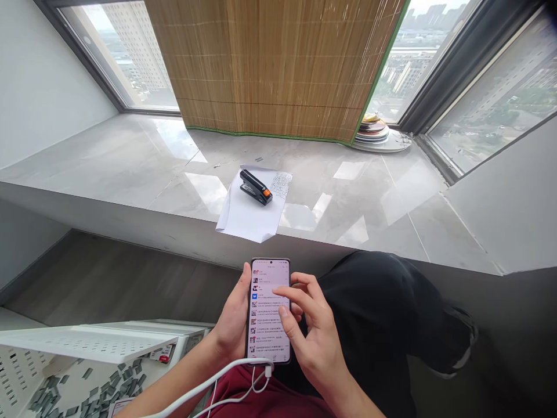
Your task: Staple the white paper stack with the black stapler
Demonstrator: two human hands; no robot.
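My left hand (232,318) is closed around the left side of a smartphone (266,325), held upright above my lap. The lit screen shows a list of entries with small pictures. Over the screen's right half reaches my right hand (317,334), its index finger and thumb stretched out and apart, the other fingers curled by the phone's edge. Whether a fingertip touches the glass, I cannot tell. A white cable (226,368) runs to the phone's lower end. Beyond it, a black stapler (256,187) with an orange patch lies on a white paper sheet (248,223).
The tiled window ledge (165,168) carries the paper, which hangs slightly over its front edge. A bamboo blind (278,69) hangs behind. Stacked plates (372,132) stand at the back right. At lower left, a white plastic basket (108,342) holds many grey staple strips (117,383).
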